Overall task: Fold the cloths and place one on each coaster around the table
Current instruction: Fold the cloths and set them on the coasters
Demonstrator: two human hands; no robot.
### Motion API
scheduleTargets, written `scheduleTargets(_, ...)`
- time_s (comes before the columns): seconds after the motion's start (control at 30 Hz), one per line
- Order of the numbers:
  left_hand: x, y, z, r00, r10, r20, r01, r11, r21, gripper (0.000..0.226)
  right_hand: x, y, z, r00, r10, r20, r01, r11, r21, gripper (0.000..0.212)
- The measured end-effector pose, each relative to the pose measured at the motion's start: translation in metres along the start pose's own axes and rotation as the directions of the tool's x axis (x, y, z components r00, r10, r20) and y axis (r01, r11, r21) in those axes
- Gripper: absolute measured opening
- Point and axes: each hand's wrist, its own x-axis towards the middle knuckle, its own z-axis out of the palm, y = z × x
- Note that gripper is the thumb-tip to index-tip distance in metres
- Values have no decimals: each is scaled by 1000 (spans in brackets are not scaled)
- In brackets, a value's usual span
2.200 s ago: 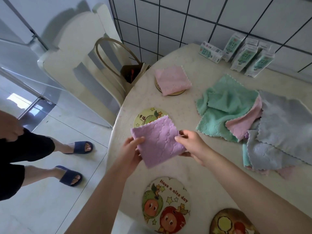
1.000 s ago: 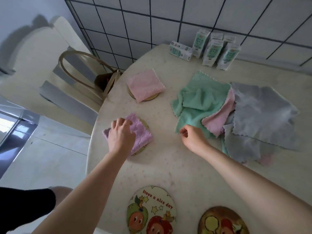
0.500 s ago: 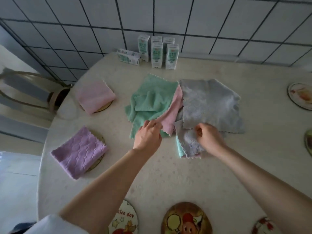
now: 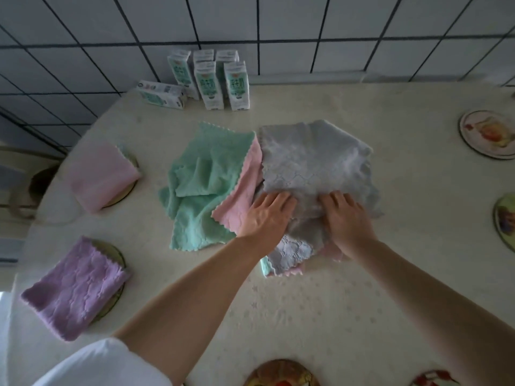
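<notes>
A heap of unfolded cloths lies mid-table: a green cloth (image 4: 203,185), a pink cloth (image 4: 239,199) and on top a grey cloth (image 4: 312,157). My left hand (image 4: 264,215) lies on the grey cloth's near part with fairly straight fingers. My right hand (image 4: 345,218) is beside it, fingers bent into the bunched grey fabric. At the left, a folded pink cloth (image 4: 103,176) sits on a coaster (image 4: 126,192), and a folded purple cloth (image 4: 72,288) sits on another coaster (image 4: 115,254).
Bare coasters lie at the right edge (image 4: 490,135) (image 4: 507,221) and at the near edge (image 4: 281,374) (image 4: 434,381). Several milk cartons (image 4: 211,79) stand against the tiled wall. The round table (image 4: 306,316) drops off at the left, with a chair beyond it.
The folded purple cloth was set on its coaster and released. My view swung right to the heap. Both hands moved onto the grey cloth, the left coming over from the pink one.
</notes>
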Motion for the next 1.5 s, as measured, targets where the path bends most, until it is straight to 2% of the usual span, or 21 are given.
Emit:
scheduleTargets(0.17, 8, -6, 3, 998, 62, 13, -63, 994, 95, 26, 2, 7, 5, 1000, -18, -1, 18, 1000, -1, 27)
scheduleTargets(0.23, 15, -8, 3, 997, 14, 72, -20, 996, 92, 28, -1, 10, 6, 998, -54, -19, 54, 999, 4, 31)
scheduleTargets(0.3, 22, -8, 4, 997, -22, 78, 16, 997, 74, 19, -6, 15, 6, 998, -54, -42, 54, 999, 2, 36)
scheduleTargets(0.37, 27, -4, -4, 994, -65, 86, 62, 998, 33, 9, -9, 19, 7, 999, -17, -48, 16, 1000, -18, 39)
scheduleTargets(0.5, 37, 4, -32, 986, -150, 68, 147, 988, 46, 13, -11, 34, 3, 997, 75, -27, -75, 997, -31, 32)
scheduleTargets(0.6, 47, 1, -51, 967, -253, -5, 253, 966, -54, 17, -5, 48, -7, 987, 160, -15, -160, 987, 8, 22)
scheduleTargets(0.67, 57, -2, -61, 941, -338, -5, 332, 927, -175, 21, 4, 56, -21, 974, 218, -53, -211, 971, 113, 11)
scheduleTargets(0.73, 66, -3, -70, 893, -451, 12, 417, 816, -400, 18, 19, 65, -36, 933, 338, -121, -302, 921, 246, 12)
scheduleTargets(0.8, 76, -4, -82, 851, -525, 1, 446, 723, -527, 16, 36, 73, -55, 899, 416, -137, -341, 860, 379, 17)
scheduleTargets(0.93, 89, -5, -116, 844, -518, -140, 364, 744, -560, 14, 60, 77, -103, 875, 410, -257, -224, 815, 535, 18)
scheduleTargets(1.17, 59, -3, -187, 810, -422, -408, 246, 875, -418, 15, 41, 43, -168, 831, 362, -423, -18, 777, 629, 18)
scheduleTargets(1.33, -27, 10, -209, 851, -298, -433, 155, 929, -335, 9, -11, 2, -170, 824, 212, -526, 123, 839, 530, 16)
scheduleTargets(1.4, -72, 4, -202, 866, -252, -432, 154, 957, -247, 16, -38, -17, -161, 840, 145, -523, 150, 864, 480, 14)
scheduleTargets(1.5, -141, -4, -180, 877, -262, -404, 179, 956, -231, 27, -83, -48, -145, 861, 70, -504, 172, 892, 418, 14)
